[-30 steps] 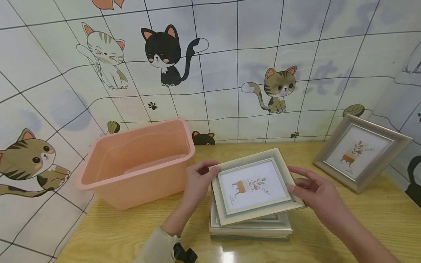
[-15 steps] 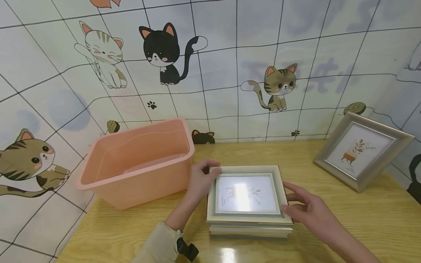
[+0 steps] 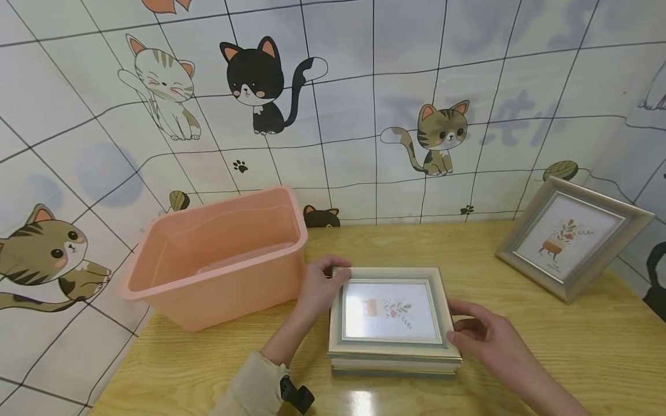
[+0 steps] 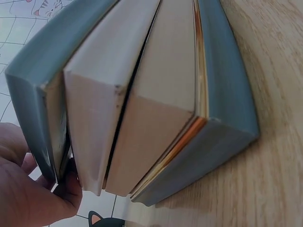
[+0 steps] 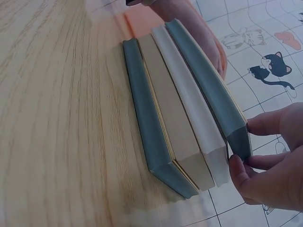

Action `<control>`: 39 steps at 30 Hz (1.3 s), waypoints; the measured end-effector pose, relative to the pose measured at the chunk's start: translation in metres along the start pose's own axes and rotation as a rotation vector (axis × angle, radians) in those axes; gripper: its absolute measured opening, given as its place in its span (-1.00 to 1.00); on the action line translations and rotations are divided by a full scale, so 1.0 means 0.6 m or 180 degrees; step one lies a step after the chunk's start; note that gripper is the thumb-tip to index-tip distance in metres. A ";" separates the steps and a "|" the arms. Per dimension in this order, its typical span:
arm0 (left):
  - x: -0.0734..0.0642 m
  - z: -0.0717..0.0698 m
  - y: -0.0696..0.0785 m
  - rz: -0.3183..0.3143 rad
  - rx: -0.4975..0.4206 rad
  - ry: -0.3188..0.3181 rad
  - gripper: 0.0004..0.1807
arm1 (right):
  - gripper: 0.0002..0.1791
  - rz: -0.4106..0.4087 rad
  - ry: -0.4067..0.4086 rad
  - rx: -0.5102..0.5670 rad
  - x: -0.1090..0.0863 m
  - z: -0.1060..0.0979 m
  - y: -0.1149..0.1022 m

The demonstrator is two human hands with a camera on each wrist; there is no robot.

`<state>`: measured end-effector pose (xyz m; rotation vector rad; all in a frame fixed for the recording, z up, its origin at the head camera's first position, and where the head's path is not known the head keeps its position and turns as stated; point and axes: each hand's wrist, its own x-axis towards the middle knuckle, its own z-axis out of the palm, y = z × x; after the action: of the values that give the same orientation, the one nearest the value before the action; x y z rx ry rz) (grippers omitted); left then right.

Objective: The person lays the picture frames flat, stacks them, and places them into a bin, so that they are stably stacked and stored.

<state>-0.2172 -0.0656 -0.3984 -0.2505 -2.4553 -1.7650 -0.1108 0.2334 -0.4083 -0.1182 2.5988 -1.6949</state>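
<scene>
A blue-grey and cream picture frame [image 3: 398, 312] lies face up on top of a stack of picture frames [image 3: 395, 365] in the head view. My left hand [image 3: 317, 289] pinches its far left corner. At its right edge, the thumb and fingers of my right hand [image 3: 484, 335] grip it. The left wrist view shows the stack's sides, with a white frame [image 4: 97, 94], a beige frame [image 4: 156, 94] and a blue-grey frame [image 4: 232, 85] under the top one. From the right wrist, the top frame [image 5: 208, 80] shows a narrow gap above the white frame near my fingers.
A pink plastic tub [image 3: 218, 289] stands left of the stack on the wooden table [image 3: 406, 242]. A silver picture frame [image 3: 577, 240] stands tilted at the right. Behind is a wall covering [image 3: 354, 127] with cartoon cats. A dark object [image 3: 657, 289] shows at the right edge.
Both hands have lowered the top picture frame from a tilted position above the stack onto it, squaring it with the frames below. Over the last half second it has shifted slightly toward me.
</scene>
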 end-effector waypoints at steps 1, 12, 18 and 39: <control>0.000 0.000 0.000 0.0018 0.0046 -0.0019 -0.91 | -0.34 0.0017 0.0019 -0.0025 0.000 0.000 0.000; 0.001 0.004 -0.009 0.0610 0.0779 -0.0128 -0.87 | -0.38 -0.0080 0.0215 -0.0226 0.006 0.014 0.006; 0.002 0.001 -0.017 0.0602 0.0601 -0.0184 -0.88 | -0.39 -0.0275 0.0247 -0.0148 0.004 0.015 0.007; 0.003 -0.004 -0.026 0.0488 0.0401 -0.0231 -0.88 | -0.46 -0.1083 -0.0025 -0.0280 0.024 -0.043 0.007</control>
<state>-0.2220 -0.0724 -0.4121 -0.4848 -2.5088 -1.5602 -0.1273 0.2574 -0.4014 -0.6000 2.7731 -1.6601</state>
